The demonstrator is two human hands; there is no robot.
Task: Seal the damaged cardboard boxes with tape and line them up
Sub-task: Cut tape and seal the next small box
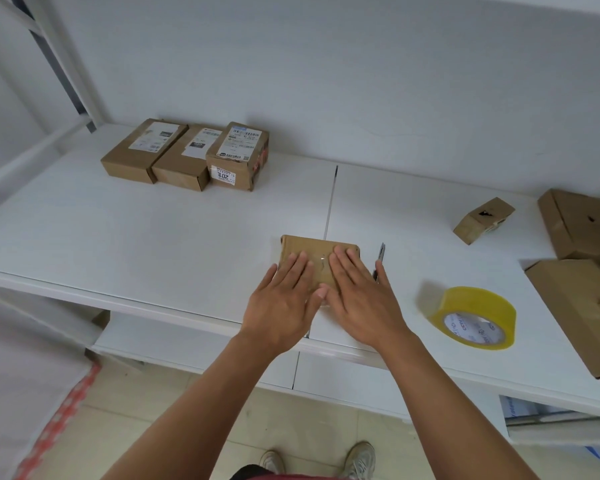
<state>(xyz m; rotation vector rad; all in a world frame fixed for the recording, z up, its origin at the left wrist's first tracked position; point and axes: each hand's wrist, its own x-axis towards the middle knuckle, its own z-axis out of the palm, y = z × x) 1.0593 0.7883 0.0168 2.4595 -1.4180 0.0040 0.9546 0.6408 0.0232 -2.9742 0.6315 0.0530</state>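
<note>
A small flat cardboard box (pixel 312 249) lies on the white shelf near its front edge. My left hand (pixel 283 299) and my right hand (pixel 359 294) both press flat on its top, fingers straight, side by side. A strip of clear tape shows between the hands on the box top. A roll of yellow tape (pixel 473 317) stands on the shelf to the right of my right hand. A utility knife (pixel 380 259) lies just right of the box.
Three labelled boxes (pixel 184 155) stand in a row at the back left. At the right lie a small tilted box (pixel 482 220) with a hole and two larger torn boxes (pixel 579 226) (pixel 582 310). A lower shelf and tiled floor show below.
</note>
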